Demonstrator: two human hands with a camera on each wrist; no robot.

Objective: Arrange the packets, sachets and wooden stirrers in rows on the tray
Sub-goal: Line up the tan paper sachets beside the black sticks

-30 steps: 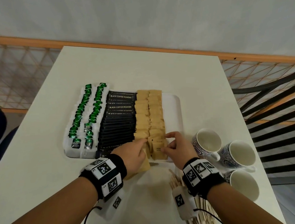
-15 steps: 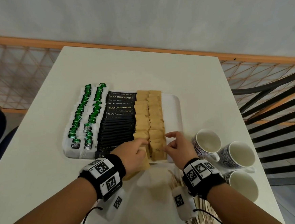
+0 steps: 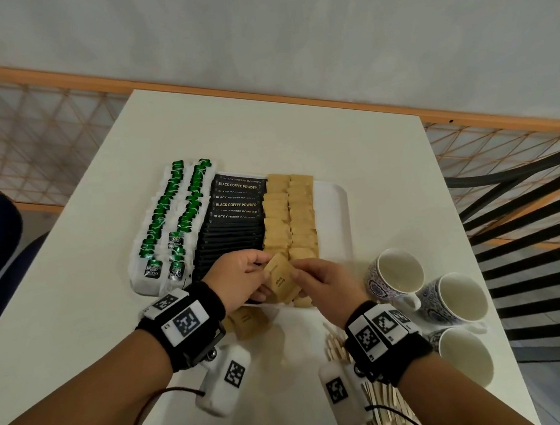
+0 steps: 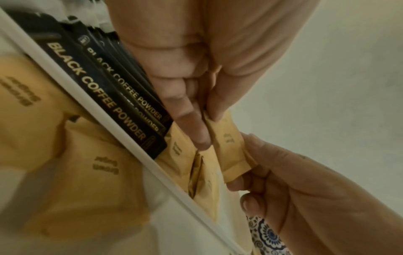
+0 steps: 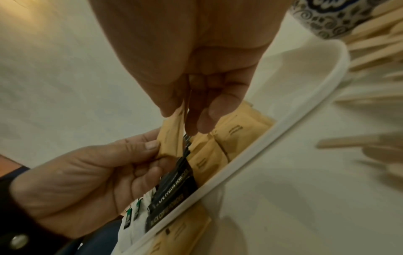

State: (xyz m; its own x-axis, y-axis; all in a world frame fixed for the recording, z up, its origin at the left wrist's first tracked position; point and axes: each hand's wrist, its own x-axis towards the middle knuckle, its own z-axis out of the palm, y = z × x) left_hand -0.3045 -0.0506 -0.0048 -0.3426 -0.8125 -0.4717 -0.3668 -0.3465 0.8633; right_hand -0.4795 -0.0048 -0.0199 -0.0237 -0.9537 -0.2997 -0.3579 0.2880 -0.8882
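Note:
A white tray [image 3: 333, 208] holds rows of green-and-white tea packets [image 3: 175, 220], black coffee sachets [image 3: 236, 226] and two columns of brown sugar sachets [image 3: 289, 218]. Over the tray's near end, one brown sugar sachet [image 3: 278, 277] is held tilted between both hands. My left hand [image 3: 263, 274] pinches its left edge with thumb and fingers, and the left wrist view shows this sachet [image 4: 229, 143] up close. My right hand [image 3: 298, 274] pinches the right edge of the sachet [image 5: 172, 136]. Wooden stirrers [image 3: 335, 342] lie on the table under my right wrist.
Several loose brown sachets [image 3: 247, 322] lie on the table just in front of the tray, beneath my left wrist. Three patterned cups [image 3: 395, 270] stand to the right of the tray. A railing and a dark chair border the table.
Both hands were pressing on the near end of the brown sachet columns. Now they hold one brown sachet lifted and tilted between them, slightly nearer to me.

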